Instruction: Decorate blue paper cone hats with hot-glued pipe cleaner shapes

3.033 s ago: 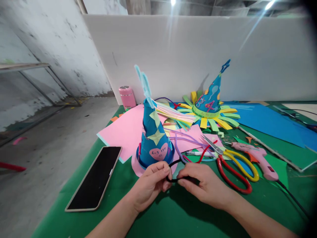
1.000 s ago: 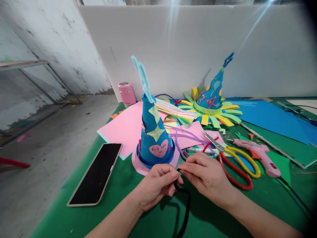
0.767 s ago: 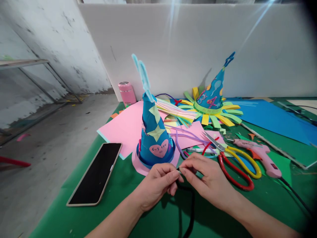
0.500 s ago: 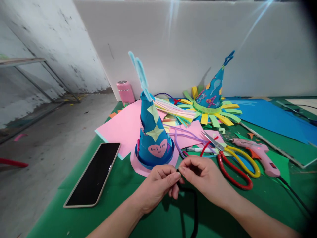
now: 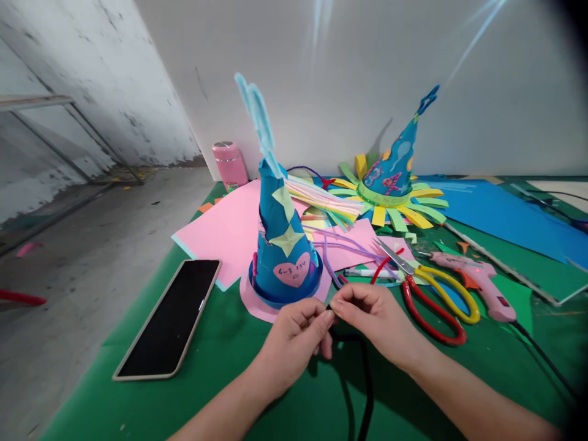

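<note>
Between my two hands, in front of the nearer hat, is a long black band, narrow and flexible, which hangs down in a loose curve [image 5: 368, 392] toward the bottom edge. My left hand [image 5: 301, 334] pinches its end between thumb and fingers. The fingertips of my right hand [image 5: 367, 312] are closed on the same end, nearly touching the left thumb. Just beyond stands a blue paper cone hat [image 5: 271, 260] with pale green stars, a pink heart label [image 5: 293, 271] and light blue pipe cleaners [image 5: 261, 119] at its tip.
Right of my hands lie red-and-yellow scissors [image 5: 434, 327] and a pink glue gun [image 5: 478, 278] with a black cord. A phone [image 5: 169, 321] is at left. Behind are a second cone hat [image 5: 392, 165], pink paper [image 5: 225, 229], a pink canister [image 5: 230, 165] and purple pipe cleaners [image 5: 342, 239].
Both hands stay together on the black band, with small finger movements only. The hanging part of the band has swung slightly right. The whole view has shifted a little.
</note>
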